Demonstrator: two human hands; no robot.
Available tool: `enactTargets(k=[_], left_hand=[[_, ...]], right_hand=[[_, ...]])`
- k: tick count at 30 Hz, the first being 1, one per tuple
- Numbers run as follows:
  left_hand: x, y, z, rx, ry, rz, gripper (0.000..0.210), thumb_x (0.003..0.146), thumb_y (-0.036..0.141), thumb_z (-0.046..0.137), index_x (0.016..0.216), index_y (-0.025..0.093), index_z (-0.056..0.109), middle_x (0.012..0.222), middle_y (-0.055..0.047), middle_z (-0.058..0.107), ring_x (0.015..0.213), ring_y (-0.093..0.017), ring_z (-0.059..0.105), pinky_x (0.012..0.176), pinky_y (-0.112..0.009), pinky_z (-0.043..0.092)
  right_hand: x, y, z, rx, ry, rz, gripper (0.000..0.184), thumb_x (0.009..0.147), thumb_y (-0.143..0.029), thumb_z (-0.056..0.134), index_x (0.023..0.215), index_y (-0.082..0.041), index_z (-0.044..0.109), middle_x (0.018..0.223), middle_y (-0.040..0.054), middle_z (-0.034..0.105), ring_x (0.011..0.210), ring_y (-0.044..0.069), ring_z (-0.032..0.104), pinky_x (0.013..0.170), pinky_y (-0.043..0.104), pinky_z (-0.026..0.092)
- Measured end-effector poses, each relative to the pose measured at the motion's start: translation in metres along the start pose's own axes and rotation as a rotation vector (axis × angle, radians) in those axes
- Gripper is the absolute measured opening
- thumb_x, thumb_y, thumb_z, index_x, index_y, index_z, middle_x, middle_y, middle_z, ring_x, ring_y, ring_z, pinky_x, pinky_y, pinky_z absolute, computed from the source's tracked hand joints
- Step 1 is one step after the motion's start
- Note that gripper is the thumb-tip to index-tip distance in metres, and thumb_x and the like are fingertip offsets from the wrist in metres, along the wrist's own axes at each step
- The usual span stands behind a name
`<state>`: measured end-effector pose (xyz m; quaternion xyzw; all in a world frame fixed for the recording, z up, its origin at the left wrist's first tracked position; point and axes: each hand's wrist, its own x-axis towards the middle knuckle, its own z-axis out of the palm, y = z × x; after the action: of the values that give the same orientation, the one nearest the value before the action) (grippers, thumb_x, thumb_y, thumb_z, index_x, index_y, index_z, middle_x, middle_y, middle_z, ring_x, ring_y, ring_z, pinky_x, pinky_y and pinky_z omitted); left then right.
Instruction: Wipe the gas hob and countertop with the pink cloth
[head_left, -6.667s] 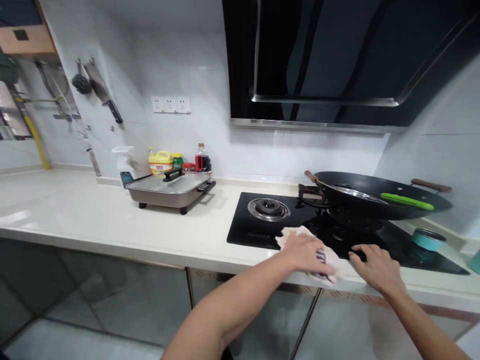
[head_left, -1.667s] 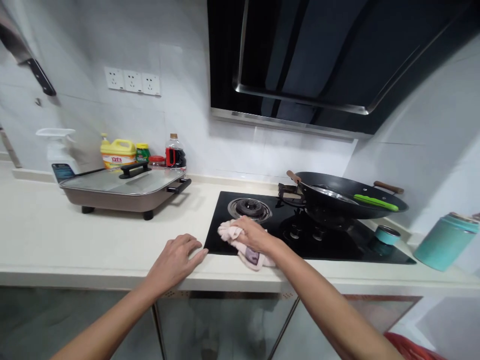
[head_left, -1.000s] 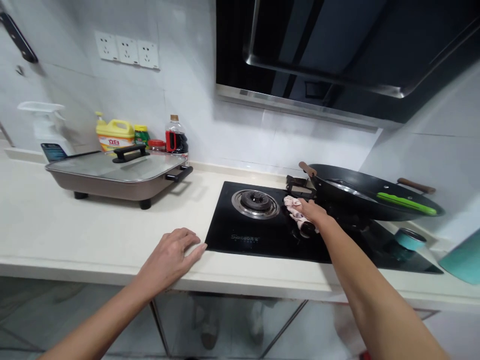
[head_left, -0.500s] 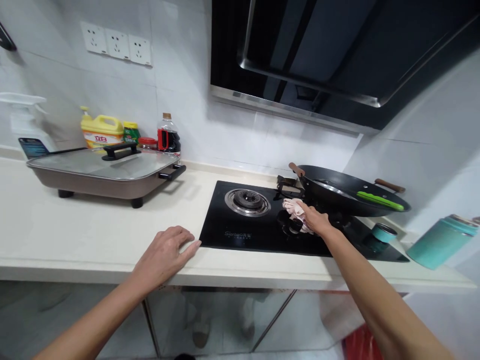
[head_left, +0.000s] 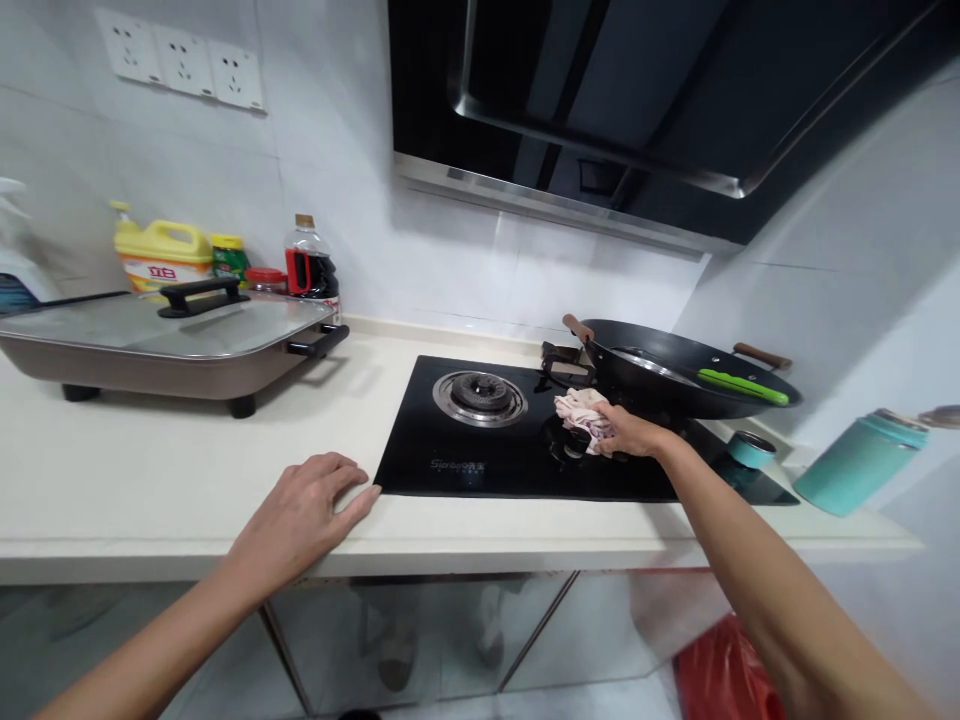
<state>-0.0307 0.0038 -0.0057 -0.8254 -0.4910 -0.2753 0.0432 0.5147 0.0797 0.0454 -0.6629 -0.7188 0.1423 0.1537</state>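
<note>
A crumpled pale pink cloth [head_left: 581, 412] is gripped in my right hand [head_left: 630, 432], pressed against the black glass gas stove [head_left: 510, 470] beside its control knobs [head_left: 574, 442]. Part of the knobs is covered by the cloth. My left hand [head_left: 311, 505] rests on the white countertop [head_left: 187, 470], fingers spread, thumb tip at the stove's front left corner. The left burner [head_left: 480, 397] is bare, without a pan stand on it. A black pan stand [head_left: 568, 367] shows behind the cloth.
A black wok [head_left: 675, 370] with a green-handled utensil [head_left: 742, 387] sits over the right burner. At the right stand a turquoise flask [head_left: 862, 465] and its cap [head_left: 751, 450]. An electric pan [head_left: 165, 355] with glass lid is at left. The range hood [head_left: 562, 120] overhangs the stove.
The view has shifted slightly, so the scene sits further left. My right hand and the cloth remain by the knobs, with only a slight change of hand pose. My left hand stays on the counter.
</note>
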Motion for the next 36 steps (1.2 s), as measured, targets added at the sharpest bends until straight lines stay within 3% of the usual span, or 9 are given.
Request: enactTargets(k=[3, 6, 10, 14, 18, 23, 29, 36], left_hand=[[0.001, -0.001, 0.002, 0.025, 0.014, 0.002, 0.041, 0.099, 0.053, 0.047, 0.098, 0.023, 0.075, 0.107, -0.006, 0.074, 0.103, -0.026, 0.067, 0.094, -0.039, 0.046], [0.002, -0.001, 0.002, 0.042, 0.008, -0.007, 0.04, 0.098, 0.053, 0.048, 0.098, 0.024, 0.075, 0.106, -0.006, 0.074, 0.102, -0.026, 0.067, 0.091, -0.039, 0.046], [0.003, 0.0, 0.001, 0.036, -0.006, -0.013, 0.038, 0.098, 0.052, 0.05, 0.098, 0.023, 0.075, 0.105, -0.006, 0.073, 0.101, -0.026, 0.066, 0.09, -0.038, 0.047], [0.002, 0.0, -0.001, 0.021, 0.0, -0.014, 0.037, 0.098, 0.051, 0.05, 0.098, 0.024, 0.075, 0.105, -0.006, 0.072, 0.099, -0.025, 0.066, 0.091, -0.037, 0.047], [0.002, -0.001, -0.001, 0.006, -0.014, -0.033, 0.035, 0.098, 0.051, 0.051, 0.097, 0.025, 0.074, 0.105, -0.005, 0.072, 0.099, -0.025, 0.066, 0.091, -0.037, 0.047], [0.003, -0.004, -0.002, -0.003, -0.032, -0.031, 0.037, 0.099, 0.05, 0.047, 0.097, 0.024, 0.073, 0.105, -0.006, 0.073, 0.102, -0.025, 0.066, 0.093, -0.037, 0.047], [0.004, -0.005, -0.002, -0.011, -0.022, -0.04, 0.04, 0.097, 0.052, 0.045, 0.094, 0.024, 0.074, 0.108, -0.006, 0.074, 0.106, -0.026, 0.066, 0.095, -0.038, 0.048], [0.005, -0.003, -0.004, 0.002, -0.019, -0.029, 0.04, 0.097, 0.052, 0.046, 0.094, 0.024, 0.074, 0.106, -0.006, 0.074, 0.105, -0.026, 0.067, 0.095, -0.039, 0.048]], right_hand=[[0.018, -0.006, 0.003, -0.099, 0.002, 0.085, 0.093, 0.06, -0.037, 0.087, 0.146, -0.026, 0.053, 0.127, 0.0091, 0.062, 0.115, 0.032, 0.063, 0.105, 0.046, 0.051], [0.035, -0.021, 0.006, -0.144, -0.013, 0.105, 0.083, 0.072, -0.041, 0.08, 0.148, -0.023, 0.051, 0.13, 0.0121, 0.062, 0.118, 0.032, 0.062, 0.106, 0.044, 0.049], [0.056, -0.059, 0.016, -0.152, -0.069, 0.048, 0.067, 0.084, -0.053, 0.07, 0.142, -0.022, 0.057, 0.132, 0.0104, 0.065, 0.118, 0.026, 0.065, 0.101, 0.033, 0.051], [0.066, -0.103, 0.032, -0.209, -0.097, -0.006, 0.065, 0.082, -0.068, 0.069, 0.131, -0.025, 0.065, 0.128, 0.0096, 0.067, 0.115, 0.027, 0.066, 0.098, 0.034, 0.05], [0.046, -0.138, 0.054, -0.297, -0.008, -0.014, 0.069, 0.082, -0.069, 0.068, 0.135, -0.025, 0.063, 0.137, 0.0163, 0.057, 0.114, 0.033, 0.065, 0.098, 0.042, 0.048], [-0.007, -0.164, 0.077, -0.324, 0.124, -0.085, 0.047, 0.093, -0.055, 0.056, 0.126, -0.024, 0.067, 0.128, 0.0122, 0.057, 0.112, 0.028, 0.063, 0.096, 0.037, 0.044], [-0.066, -0.155, 0.082, -0.259, 0.212, -0.144, 0.026, 0.091, -0.043, 0.058, 0.104, -0.022, 0.067, 0.11, 0.0054, 0.059, 0.098, 0.02, 0.06, 0.085, 0.031, 0.039], [-0.124, -0.083, 0.062, -0.249, 0.262, -0.086, 0.022, 0.092, -0.043, 0.055, 0.092, -0.022, 0.062, 0.1, 0.0031, 0.059, 0.089, 0.018, 0.057, 0.079, 0.029, 0.037]])
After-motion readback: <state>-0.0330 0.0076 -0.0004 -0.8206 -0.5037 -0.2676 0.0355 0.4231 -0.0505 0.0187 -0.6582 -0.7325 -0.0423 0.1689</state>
